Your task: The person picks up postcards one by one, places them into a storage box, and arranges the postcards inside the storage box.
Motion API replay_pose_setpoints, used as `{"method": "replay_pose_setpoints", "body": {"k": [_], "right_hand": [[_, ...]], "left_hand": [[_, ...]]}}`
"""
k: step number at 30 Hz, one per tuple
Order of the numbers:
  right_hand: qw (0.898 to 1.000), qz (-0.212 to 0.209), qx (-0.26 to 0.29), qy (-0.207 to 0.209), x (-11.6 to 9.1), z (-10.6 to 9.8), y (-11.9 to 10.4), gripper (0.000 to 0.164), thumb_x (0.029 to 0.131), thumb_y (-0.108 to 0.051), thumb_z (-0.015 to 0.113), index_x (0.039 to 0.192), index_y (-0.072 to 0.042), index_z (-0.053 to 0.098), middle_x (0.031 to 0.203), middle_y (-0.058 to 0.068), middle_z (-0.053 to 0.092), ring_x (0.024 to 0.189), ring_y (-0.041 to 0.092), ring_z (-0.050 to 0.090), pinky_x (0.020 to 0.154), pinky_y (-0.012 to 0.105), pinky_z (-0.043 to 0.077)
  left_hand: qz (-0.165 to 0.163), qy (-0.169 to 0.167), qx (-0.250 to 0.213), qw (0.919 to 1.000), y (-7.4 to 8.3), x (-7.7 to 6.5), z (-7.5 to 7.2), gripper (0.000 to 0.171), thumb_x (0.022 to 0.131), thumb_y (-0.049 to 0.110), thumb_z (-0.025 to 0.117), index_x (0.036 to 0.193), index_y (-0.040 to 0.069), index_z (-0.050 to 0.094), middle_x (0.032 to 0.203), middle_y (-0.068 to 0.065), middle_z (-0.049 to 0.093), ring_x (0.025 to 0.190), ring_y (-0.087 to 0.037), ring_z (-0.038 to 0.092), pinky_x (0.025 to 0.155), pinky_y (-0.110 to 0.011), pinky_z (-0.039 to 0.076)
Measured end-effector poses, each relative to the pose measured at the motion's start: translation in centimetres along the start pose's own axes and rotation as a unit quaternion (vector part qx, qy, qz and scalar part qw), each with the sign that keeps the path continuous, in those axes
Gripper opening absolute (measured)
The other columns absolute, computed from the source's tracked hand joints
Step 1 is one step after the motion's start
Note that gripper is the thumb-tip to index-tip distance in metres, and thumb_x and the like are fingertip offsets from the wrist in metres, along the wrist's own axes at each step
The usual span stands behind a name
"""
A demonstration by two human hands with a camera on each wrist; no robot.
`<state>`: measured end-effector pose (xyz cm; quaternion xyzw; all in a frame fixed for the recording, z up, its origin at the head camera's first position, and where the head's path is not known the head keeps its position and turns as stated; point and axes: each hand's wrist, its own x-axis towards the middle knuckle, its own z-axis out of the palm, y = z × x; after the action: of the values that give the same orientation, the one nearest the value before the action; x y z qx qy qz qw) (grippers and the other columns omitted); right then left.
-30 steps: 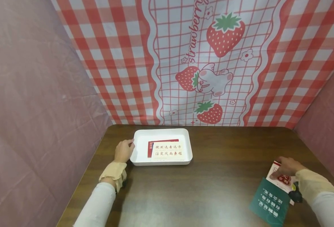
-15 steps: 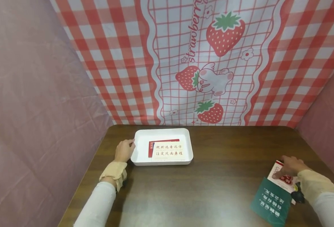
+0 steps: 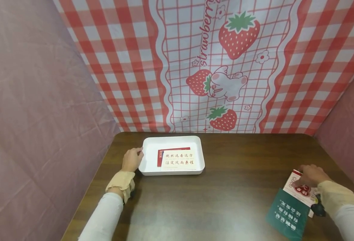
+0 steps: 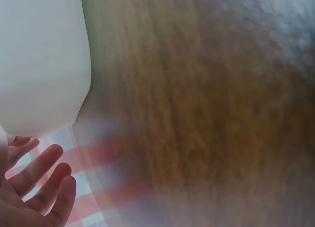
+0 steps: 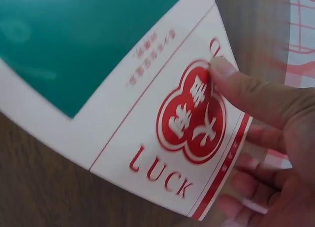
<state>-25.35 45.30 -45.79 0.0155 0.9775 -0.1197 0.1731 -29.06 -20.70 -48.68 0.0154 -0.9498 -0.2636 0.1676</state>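
Note:
My left hand (image 3: 131,160) pinches the left rim of a shallow white tray (image 3: 170,173) between thumb and index finger. In the left wrist view the other fingers (image 4: 50,187) are spread below the tray's edge. Inside the tray a cream card (image 3: 179,164) with red writing overlaps a red card (image 3: 159,161). At the table's right, my right hand (image 3: 313,175) pinches the far end of a white card (image 5: 162,173) with a red emblem and "LUCK" printed on it. The thumb lies on top, the fingers beneath. A green card (image 3: 288,214) with white writing covers that card's near part.
The brown wooden table (image 3: 225,201) spreads between the hands. Behind it hangs a red-and-white checked cloth (image 3: 134,67) with strawberries. Pinkish cloth walls (image 3: 44,117) stand at both sides.
My right hand has shifted slightly to the right along with the white card, and the green card has moved a little right too. The left hand and tray stay nearly still.

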Motion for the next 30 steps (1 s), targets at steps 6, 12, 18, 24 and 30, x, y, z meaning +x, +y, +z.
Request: {"method": "replay_pose_setpoints", "body": {"k": [6, 12, 18, 24, 30], "right_hand": [[0.999, -0.023, 0.022, 0.004, 0.2, -0.1, 0.0, 0.088, 0.059, -0.043, 0.077, 0.113, 0.019, 0.043, 0.087, 0.026, 0.057, 0.070, 0.025, 0.054, 0.060, 0.039, 0.046], [0.998, -0.044, 0.035, 0.017, 0.2, -0.1, -0.2, 0.058, 0.070, -0.025, 0.071, 0.108, 0.013, 0.046, 0.078, 0.014, 0.058, 0.066, 0.019, 0.054, 0.054, 0.031, 0.043], [0.999, -0.040, 0.029, 0.022, 0.3, -0.4, -0.3, 0.047, 0.072, -0.016, 0.067, 0.107, 0.010, 0.049, 0.082, 0.019, 0.058, 0.067, 0.021, 0.052, 0.056, 0.033, 0.043], [0.997, -0.062, 0.015, 0.054, 0.3, -0.7, -0.2, 0.040, 0.073, -0.011, 0.063, 0.105, 0.010, 0.051, 0.089, 0.027, 0.058, 0.069, 0.023, 0.053, 0.057, 0.035, 0.043], [0.995, -0.063, 0.016, 0.074, 0.0, -1.1, -0.1, 0.043, 0.074, -0.011, 0.061, 0.110, 0.011, 0.050, 0.093, 0.029, 0.058, 0.068, 0.022, 0.053, 0.056, 0.032, 0.041]], "left_hand": [[0.000, 0.000, 0.001, 1.0000, -0.1, 0.0, 0.1, 0.029, 0.083, 0.017, 0.055, 0.107, 0.009, 0.067, 0.105, -0.014, 0.068, 0.094, -0.036, 0.062, 0.081, -0.047, 0.047], [-0.003, 0.000, -0.002, 1.0000, -0.1, 0.0, 0.0, 0.029, 0.082, 0.017, 0.055, 0.107, 0.010, 0.067, 0.105, -0.013, 0.068, 0.094, -0.036, 0.062, 0.080, -0.047, 0.047], [-0.006, -0.005, -0.001, 1.0000, -0.1, 0.1, 0.0, 0.030, 0.083, 0.018, 0.054, 0.109, 0.011, 0.067, 0.107, -0.012, 0.067, 0.095, -0.036, 0.062, 0.080, -0.047, 0.047], [-0.003, -0.003, 0.001, 1.0000, -0.1, 0.2, 0.0, 0.029, 0.082, 0.017, 0.055, 0.108, 0.010, 0.067, 0.106, -0.012, 0.068, 0.094, -0.036, 0.062, 0.080, -0.046, 0.047], [0.003, 0.002, 0.003, 1.0000, -0.2, 0.1, 0.1, 0.030, 0.082, 0.017, 0.054, 0.108, 0.010, 0.067, 0.105, -0.013, 0.068, 0.093, -0.036, 0.062, 0.078, -0.047, 0.048]]}}
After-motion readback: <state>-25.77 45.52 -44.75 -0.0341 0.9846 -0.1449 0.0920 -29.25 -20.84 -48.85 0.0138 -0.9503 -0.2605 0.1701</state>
